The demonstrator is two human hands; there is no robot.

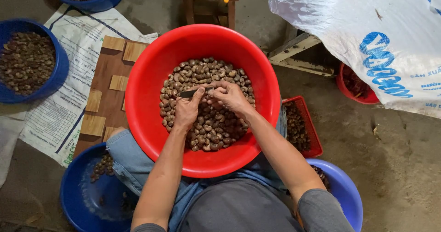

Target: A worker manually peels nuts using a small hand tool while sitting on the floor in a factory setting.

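A: Two hands working over the round red plastic basin [151, 75] on the lap. Left hand [186, 112] is gripping a small dark-bladed knife [193, 92], fingers curled tight on it.

B: Right hand [229, 96]?

A: Fingertips pinching together just past the blade tip, probably on one nut; can't tell for sure.

B: Progress?

A: Heap of brown unshelled nuts [211, 126] is still lying thick under the fingers. Round blue plastic bowl [78, 195] by the left elbow is holding only a few pieces. Judging that most is left.
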